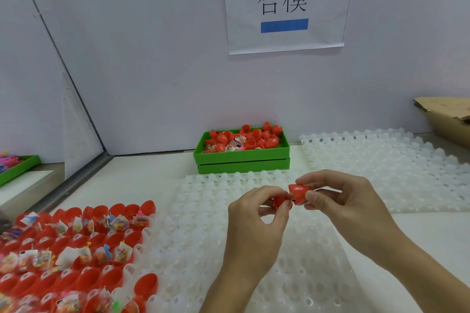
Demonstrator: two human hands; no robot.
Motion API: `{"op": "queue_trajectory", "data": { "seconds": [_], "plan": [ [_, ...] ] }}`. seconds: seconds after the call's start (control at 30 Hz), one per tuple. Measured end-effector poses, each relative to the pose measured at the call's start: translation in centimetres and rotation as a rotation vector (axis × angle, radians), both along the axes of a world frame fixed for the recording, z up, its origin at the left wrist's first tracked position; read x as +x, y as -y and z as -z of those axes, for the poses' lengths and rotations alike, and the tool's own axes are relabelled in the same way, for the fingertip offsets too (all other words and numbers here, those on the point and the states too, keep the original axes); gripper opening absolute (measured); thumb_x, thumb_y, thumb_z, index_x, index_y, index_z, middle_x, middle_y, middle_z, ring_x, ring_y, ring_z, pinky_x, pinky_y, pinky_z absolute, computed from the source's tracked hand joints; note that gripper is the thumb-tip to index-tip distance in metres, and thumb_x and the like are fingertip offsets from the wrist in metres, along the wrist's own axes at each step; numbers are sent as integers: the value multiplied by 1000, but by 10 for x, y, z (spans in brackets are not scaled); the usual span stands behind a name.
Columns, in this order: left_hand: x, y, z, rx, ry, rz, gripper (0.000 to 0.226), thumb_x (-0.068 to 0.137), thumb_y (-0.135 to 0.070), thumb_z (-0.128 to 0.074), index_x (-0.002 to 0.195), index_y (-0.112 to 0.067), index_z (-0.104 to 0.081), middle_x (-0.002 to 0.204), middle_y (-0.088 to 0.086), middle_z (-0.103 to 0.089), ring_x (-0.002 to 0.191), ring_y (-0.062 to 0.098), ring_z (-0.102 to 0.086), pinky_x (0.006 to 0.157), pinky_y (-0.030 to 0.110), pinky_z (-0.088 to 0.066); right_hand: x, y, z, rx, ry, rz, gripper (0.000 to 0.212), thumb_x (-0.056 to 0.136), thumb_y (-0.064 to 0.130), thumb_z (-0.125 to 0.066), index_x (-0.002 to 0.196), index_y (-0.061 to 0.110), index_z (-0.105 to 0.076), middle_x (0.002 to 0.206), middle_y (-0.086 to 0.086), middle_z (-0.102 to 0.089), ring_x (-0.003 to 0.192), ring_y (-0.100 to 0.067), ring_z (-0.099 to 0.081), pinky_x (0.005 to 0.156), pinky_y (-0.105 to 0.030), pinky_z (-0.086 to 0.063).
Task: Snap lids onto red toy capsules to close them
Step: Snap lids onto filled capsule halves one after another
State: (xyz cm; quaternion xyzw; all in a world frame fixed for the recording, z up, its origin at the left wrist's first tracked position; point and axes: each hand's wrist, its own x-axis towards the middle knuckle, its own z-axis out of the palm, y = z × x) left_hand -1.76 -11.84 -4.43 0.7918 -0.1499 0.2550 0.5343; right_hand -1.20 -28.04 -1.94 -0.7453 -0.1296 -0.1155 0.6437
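My right hand [338, 201] pinches a red capsule lid [298, 193] between thumb and fingers, its open side facing left. My left hand [256, 213] grips a red capsule base [279, 202], mostly hidden by the fingers, with a bit of packet showing at its mouth. The lid's rim sits right against the base, both held above the white tray [203, 236]. At the lower left stand several open red capsule bases [76, 249], many holding small toy packets.
A green bin [241, 157] of loose red lids and packets stands at the back centre. Another white moulded tray [394, 165] lies at the right, a cardboard box [447, 114] behind it. A second green bin [17, 168] sits far left beyond a partition.
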Motion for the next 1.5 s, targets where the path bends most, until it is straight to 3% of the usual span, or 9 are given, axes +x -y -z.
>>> {"op": "queue_trajectory", "data": {
  "seconds": [0.2,0.33,0.47,0.57,0.67,0.93,1.07,1.27,1.5],
  "plan": [
    [0,0,-2,-29,11,-1,32,82,-5,-76,79,-37,-73,80,-16,-70,78,8,-68,68,12,-54,-4,0,-3,7,16,-60,24,84,-2,-70,91,21,-77,89,-3,-75,82,-19,-74,69,-23,-58],
    [0,-1,-2,-33,-5,-6,23,80,-5,-78,82,-27,-78,78,-16,-70,74,6,-68,67,12,-54,-8,-4,-2,-96,80,-65,31,80,-5,-74,89,24,-76,87,0,-74,83,-18,-71,72,-28,-59],
    [0,-1,-2,-62,-62,-31,27,80,-11,-81,80,-32,-65,77,-17,-69,73,3,-69,67,12,-54,-8,-9,-1,-116,102,-10,34,78,-6,-76,86,27,-75,84,3,-73,79,-15,-70,70,-26,-59],
    [-1,-1,-2,-43,-31,-41,22,81,-12,-81,74,-30,-68,71,-18,-69,72,4,-68,68,12,-54,-8,-9,0,-78,95,-7,35,78,-6,-76,85,29,-75,85,1,-73,78,-16,-71,71,-27,-59],
    [-2,-1,-3,-66,-20,-14,20,82,-11,-79,79,-30,-77,73,-18,-72,74,6,-70,69,13,-55,-8,-9,0,-30,95,-20,35,79,-6,-75,85,28,-76,83,0,-73,76,-17,-71,68,-24,-58],
    [-5,-2,-6,-14,15,15,25,86,-11,-70,96,-33,-77,90,-22,-73,86,3,-71,74,13,-56,-6,-8,0,7,90,21,28,82,-4,-73,89,23,-75,85,0,-74,77,-19,-72,68,-24,-59],
    [-5,-1,-7,-98,-90,48,48,80,-15,-81,117,-40,-63,96,-22,-73,91,0,-70,81,13,-55,-5,-7,0,-14,97,46,27,82,-2,-74,89,23,-75,85,1,-73,77,-17,-72,69,-23,-58],
    [-3,-4,-10,-196,-99,85,36,75,-3,-83,97,-31,-74,94,-17,-73,92,11,-70,82,20,-57,-7,-6,-2,24,66,-17,25,82,-1,-74,89,23,-74,86,0,-73,74,-19,-73,68,-20,-56],
    [-4,-5,-13,-300,-162,222,32,77,-3,-81,100,-22,-72,95,-4,-75,95,17,-71,81,24,-58,-10,-9,-4,90,52,-48,17,84,3,-72,92,17,-73,89,1,-75,74,-16,-74,63,-17,-55]
  ]
}}
